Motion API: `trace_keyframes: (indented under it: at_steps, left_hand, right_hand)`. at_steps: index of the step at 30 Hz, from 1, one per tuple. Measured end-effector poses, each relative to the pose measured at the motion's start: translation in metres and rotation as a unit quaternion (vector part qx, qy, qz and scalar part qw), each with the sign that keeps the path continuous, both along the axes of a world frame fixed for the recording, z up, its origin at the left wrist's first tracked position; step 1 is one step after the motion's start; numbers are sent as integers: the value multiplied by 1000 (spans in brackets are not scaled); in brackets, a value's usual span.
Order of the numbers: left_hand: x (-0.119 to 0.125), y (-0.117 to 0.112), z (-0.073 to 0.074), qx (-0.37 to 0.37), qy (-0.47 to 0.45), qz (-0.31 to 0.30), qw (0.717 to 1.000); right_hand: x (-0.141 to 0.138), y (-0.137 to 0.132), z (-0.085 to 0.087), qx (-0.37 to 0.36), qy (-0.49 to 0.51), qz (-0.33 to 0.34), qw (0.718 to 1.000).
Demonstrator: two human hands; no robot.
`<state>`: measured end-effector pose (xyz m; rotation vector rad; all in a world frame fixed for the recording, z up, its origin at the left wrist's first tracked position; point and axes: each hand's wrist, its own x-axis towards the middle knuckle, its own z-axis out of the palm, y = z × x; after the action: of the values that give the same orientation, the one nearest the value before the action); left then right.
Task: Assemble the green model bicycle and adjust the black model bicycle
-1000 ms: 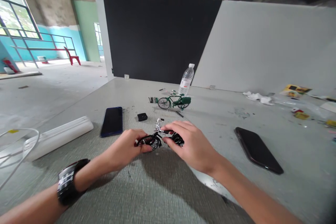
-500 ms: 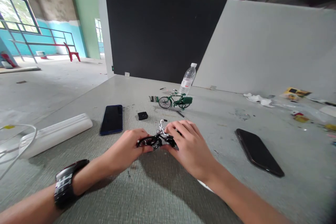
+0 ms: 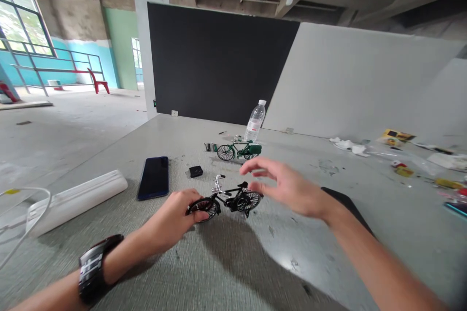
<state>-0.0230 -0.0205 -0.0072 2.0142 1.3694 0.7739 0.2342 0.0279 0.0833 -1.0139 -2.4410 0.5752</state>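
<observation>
A small black model bicycle (image 3: 233, 198) with silver handlebars stands upright on the grey tabletop in front of me. My left hand (image 3: 184, 211) pinches its front wheel between thumb and fingers. Just beyond the rear wheel and saddle, my right hand (image 3: 282, 184) hovers with thumb and fingers apart, holding nothing. Farther back stands a green model bicycle (image 3: 239, 149) with a green box at its rear. A small black block (image 3: 196, 171) lies between the two bicycles, a bit to the left.
A dark phone (image 3: 153, 178) and a white power strip (image 3: 78, 200) lie on the left. Another phone (image 3: 346, 206) is partly behind my right forearm. A water bottle (image 3: 255, 121) stands behind the green bicycle. Plastic wrappers (image 3: 403, 167) are scattered at right.
My right hand has let go of the black bicycle's rear and moved right and up, its fingers spreading. The left hand keeps its hold on the front wheel. The camera view has tilted upward.
</observation>
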Motion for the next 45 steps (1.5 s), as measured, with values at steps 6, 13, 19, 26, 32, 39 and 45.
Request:
trace_keyframes:
  at_steps: [6, 13, 19, 26, 32, 39, 45]
  left_hand:
    - [1, 2, 0, 13, -3, -6, 1000]
    - [4, 2, -2, -15, -13, 8, 1000]
    - [6, 2, -1, -21, -7, 13, 1000]
    - [6, 0, 5, -32, -4, 3, 999]
    - [4, -1, 4, -40, -8, 2, 999]
    - [3, 0, -2, -26, -18, 8, 999]
    - [1, 2, -1, -21, -26, 3, 999]
  right_hand:
    - [-40, 79, 6, 187, -108, -24, 976]
    - [-115, 169, -33, 231, -286, -18, 930]
    - [-142, 216, -56, 221, -337, -21, 915]
    - [-147, 223, -75, 222, -346, 12, 911]
    - [-141, 212, -71, 224, -347, 18, 910]
    - [-142, 198, -65, 197, -306, 7, 931]
    - [-137, 164, -16, 165, -180, -5, 970]
